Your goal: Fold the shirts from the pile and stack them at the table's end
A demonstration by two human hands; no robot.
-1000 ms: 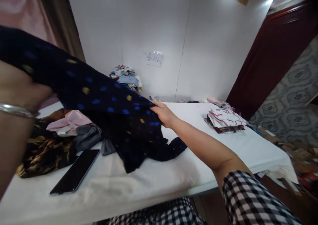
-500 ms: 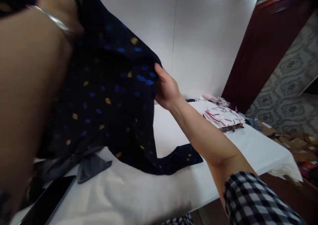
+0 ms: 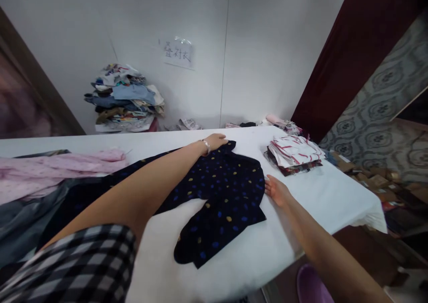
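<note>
A dark shirt with blue and yellow spots (image 3: 230, 178) lies spread on the white-covered table (image 3: 321, 205), one sleeve (image 3: 214, 234) bent toward me. My left hand (image 3: 216, 142), with a bracelet at the wrist, reaches across the shirt to its far edge near the collar. Its fingers look stretched out and flat on the cloth. Beside the shirt's right edge is my right hand (image 3: 277, 190), fingers extended and slightly apart; its fingertips are at the cloth's border. My left forearm hides part of the shirt.
Folded garments with a white-and-red one on top (image 3: 296, 153) sit at the right. A tall clothes pile (image 3: 127, 100) stands by the wall under a handwritten sign (image 3: 179, 53). Pink clothing (image 3: 67, 169) and grey clothing (image 3: 33, 220) lie at the left. A purple basin (image 3: 312, 285) is below.
The shirt, held up and hanging from my hands before, is now down on the table. Both hands have lowered, and the right hand's grip has loosened. The view has shifted, showing the clothes pile.
</note>
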